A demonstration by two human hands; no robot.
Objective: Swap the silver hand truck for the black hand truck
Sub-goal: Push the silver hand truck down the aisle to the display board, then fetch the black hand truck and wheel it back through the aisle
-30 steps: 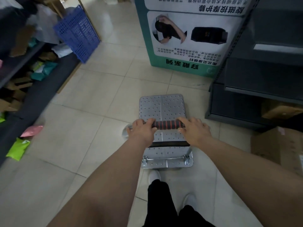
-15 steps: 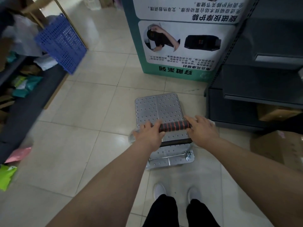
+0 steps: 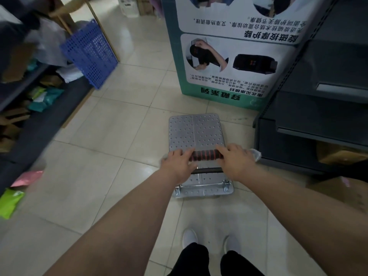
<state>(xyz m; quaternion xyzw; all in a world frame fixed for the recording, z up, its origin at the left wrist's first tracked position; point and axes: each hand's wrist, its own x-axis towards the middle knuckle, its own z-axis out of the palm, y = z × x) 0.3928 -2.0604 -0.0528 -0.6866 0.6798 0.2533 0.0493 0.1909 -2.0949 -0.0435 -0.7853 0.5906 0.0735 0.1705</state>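
Left hand [image 3: 178, 164] and right hand [image 3: 236, 163] both closed over the handle bar [image 3: 205, 155] of the silver hand truck [image 3: 196, 134], one at each end, w/ the red-and-black ribbed sleeve showing between them. Fingers wrap over the top of the bar; undersides not visible. Clear wrap sticks out past the right hand at the bar's end.

Truck's perforated deck lies flat on the tiled floor [image 3: 111, 136], centre of aisle, long side running near to far. Near edge carries a hinge rod w/ brackets. Two white shoes [image 3: 190, 238] stand just near of that edge, apart from it.

Far of the deck: green-and-white display board [image 3: 229, 56], close but not touching. Right: dark grey shelving unit [image 3: 318, 116], base just beside the deck's right edge; cardboard box [image 3: 338, 154] in its low bay. Left: shelf rack w/ mixed packets, blurred; blue plastic crate [image 3: 91, 54] leaning at its far end. Green packet [image 3: 10, 202] and pink packet [image 3: 27, 177] at left edge, near.
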